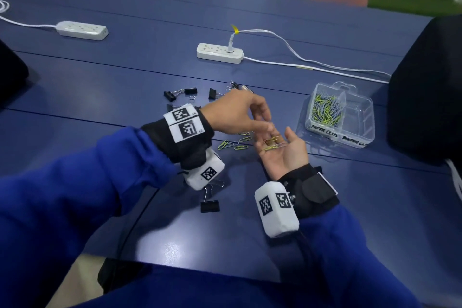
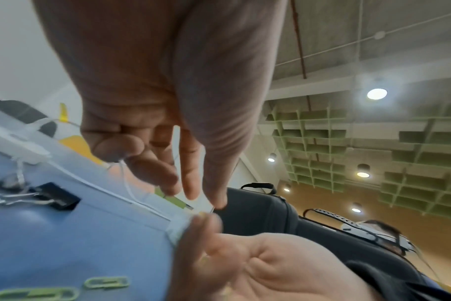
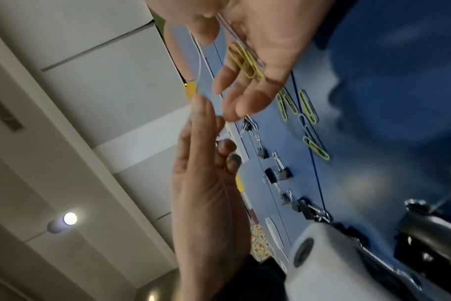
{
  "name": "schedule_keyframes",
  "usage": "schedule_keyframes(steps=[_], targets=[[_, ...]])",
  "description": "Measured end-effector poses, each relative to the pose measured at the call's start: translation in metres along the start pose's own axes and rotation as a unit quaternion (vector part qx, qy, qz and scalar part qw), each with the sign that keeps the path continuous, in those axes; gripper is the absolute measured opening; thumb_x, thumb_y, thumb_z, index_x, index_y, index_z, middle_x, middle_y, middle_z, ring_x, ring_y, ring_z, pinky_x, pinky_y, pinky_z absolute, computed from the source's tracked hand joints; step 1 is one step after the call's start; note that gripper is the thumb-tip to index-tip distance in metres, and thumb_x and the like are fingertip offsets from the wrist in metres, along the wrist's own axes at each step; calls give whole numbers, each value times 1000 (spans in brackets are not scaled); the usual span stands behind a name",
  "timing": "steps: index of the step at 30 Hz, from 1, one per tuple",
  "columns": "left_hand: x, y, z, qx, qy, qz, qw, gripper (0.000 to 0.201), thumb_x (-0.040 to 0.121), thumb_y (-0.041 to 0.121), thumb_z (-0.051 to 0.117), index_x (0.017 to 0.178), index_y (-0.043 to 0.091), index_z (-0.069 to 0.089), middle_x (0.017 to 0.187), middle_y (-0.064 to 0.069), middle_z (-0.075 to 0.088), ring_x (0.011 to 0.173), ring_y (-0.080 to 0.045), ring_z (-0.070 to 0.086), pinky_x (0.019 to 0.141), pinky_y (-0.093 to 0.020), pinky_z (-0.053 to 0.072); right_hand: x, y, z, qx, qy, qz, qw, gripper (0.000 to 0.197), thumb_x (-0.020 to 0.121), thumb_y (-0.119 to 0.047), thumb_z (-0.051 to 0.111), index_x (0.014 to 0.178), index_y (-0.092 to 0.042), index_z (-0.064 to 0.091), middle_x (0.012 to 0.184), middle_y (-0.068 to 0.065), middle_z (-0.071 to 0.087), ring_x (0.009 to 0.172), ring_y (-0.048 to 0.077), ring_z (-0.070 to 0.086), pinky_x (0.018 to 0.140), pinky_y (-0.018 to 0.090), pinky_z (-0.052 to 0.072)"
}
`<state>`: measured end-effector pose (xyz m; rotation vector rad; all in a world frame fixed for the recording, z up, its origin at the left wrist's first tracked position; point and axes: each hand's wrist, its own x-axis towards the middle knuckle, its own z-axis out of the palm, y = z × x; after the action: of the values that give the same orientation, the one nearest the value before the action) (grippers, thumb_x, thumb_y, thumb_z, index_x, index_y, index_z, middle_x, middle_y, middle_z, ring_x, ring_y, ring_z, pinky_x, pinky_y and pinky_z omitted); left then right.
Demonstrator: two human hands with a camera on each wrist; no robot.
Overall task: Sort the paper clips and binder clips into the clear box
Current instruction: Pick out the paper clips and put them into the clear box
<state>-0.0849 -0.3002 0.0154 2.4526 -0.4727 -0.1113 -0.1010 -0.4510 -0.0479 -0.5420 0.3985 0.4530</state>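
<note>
My right hand (image 1: pixel 276 134) lies palm up just above the blue table (image 1: pixel 100 87), fingers relaxed, with a few yellow paper clips (image 1: pixel 272 145) (image 3: pixel 245 61) resting on it. Over its fingers hovers my left hand (image 1: pixel 265 125), fingers loosely extended, thumb and forefinger apart in the left wrist view. More paper clips (image 1: pixel 232 144) (image 3: pixel 309 114) lie on the table under the hands. Black binder clips (image 1: pixel 180 94) (image 3: pixel 278 171) are scattered behind my left wrist, and one binder clip (image 1: pixel 210 205) lies near me. The clear box (image 1: pixel 360 117) stands to the right, with paper clips (image 1: pixel 325 107) heaped in its left compartment.
Two white power strips (image 1: pixel 82 30) (image 1: pixel 220 52) lie farther back, and a white cable (image 1: pixel 312 62) runs right behind the box. A black bag (image 1: pixel 425 95) stands right of the box, a dark object (image 1: pixel 10 70) sits at the left edge, and chairs line the far side.
</note>
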Motion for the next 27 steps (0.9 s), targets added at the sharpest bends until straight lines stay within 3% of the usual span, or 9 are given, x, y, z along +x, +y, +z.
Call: schedule_keyframes(steps=[3, 5, 8, 11, 14, 17, 22, 27], targets=[[3, -17, 1, 54, 16, -36, 998, 20, 85, 40, 68, 93, 22, 70, 82, 9, 69, 64, 8, 55, 73, -13, 45, 0, -9, -12, -24, 35, -9, 999, 43, 99, -35, 31, 65, -15, 47, 49, -2, 42, 35, 12, 38, 36, 15, 27], [5, -29, 4, 123, -44, -74, 989, 32, 82, 47, 69, 101, 20, 67, 88, 5, 69, 73, -6, 56, 79, -26, 48, -2, -13, -16, -38, 26, -5, 999, 48, 99, -39, 31, 57, -18, 42, 43, -5, 29, 30, 10, 26, 34, 14, 17], [7, -39, 14, 197, -112, -97, 969, 60, 68, 60, 75, 113, 23, 61, 96, 3, 62, 88, -16, 53, 79, -29, 45, -4, -14, -18, -70, 7, -6, 998, 54, 99, -43, 31, 51, -19, 38, 38, -6, 22, 28, 9, 20, 35, 13, 14], [11, -37, 21, 211, -125, -96, 965, 61, 62, 60, 79, 109, 24, 62, 95, 3, 59, 89, -18, 56, 79, -33, 51, -2, -11, -18, -90, 19, -11, 996, 49, 97, -39, 33, 52, -19, 38, 39, -5, 25, 30, 11, 25, 36, 14, 19], [16, -33, 21, 207, -139, -88, 964, 34, 72, 41, 80, 93, 21, 63, 79, 8, 58, 82, -19, 59, 71, -29, 50, 1, -6, -17, -117, 35, -11, 992, 39, 95, -35, 34, 61, -17, 39, 45, -3, 35, 37, 14, 35, 41, 18, 25], [18, -30, 19, 203, -161, -87, 962, 14, 79, 31, 74, 83, 18, 69, 70, 9, 64, 77, -17, 63, 69, -27, 50, 0, -3, -16, -154, 26, -6, 988, 35, 94, -34, 37, 64, -18, 40, 46, -4, 34, 35, 11, 32, 38, 15, 21], [15, -30, 18, 213, -214, -88, 949, 21, 88, 32, 59, 92, 14, 69, 87, 0, 72, 80, -19, 61, 78, -31, 53, -3, -13, -9, -199, 18, -8, 980, 37, 95, -35, 41, 62, -19, 40, 44, -6, 29, 30, 7, 24, 35, 11, 15], [8, -29, 13, 195, -201, -69, 957, 24, 93, 31, 54, 93, 8, 63, 90, -6, 71, 85, -25, 62, 73, -29, 49, -1, -8, -13, -172, 67, -11, 983, 32, 94, -33, 44, 67, -16, 49, 46, -2, 45, 39, 14, 45, 41, 19, 30]])
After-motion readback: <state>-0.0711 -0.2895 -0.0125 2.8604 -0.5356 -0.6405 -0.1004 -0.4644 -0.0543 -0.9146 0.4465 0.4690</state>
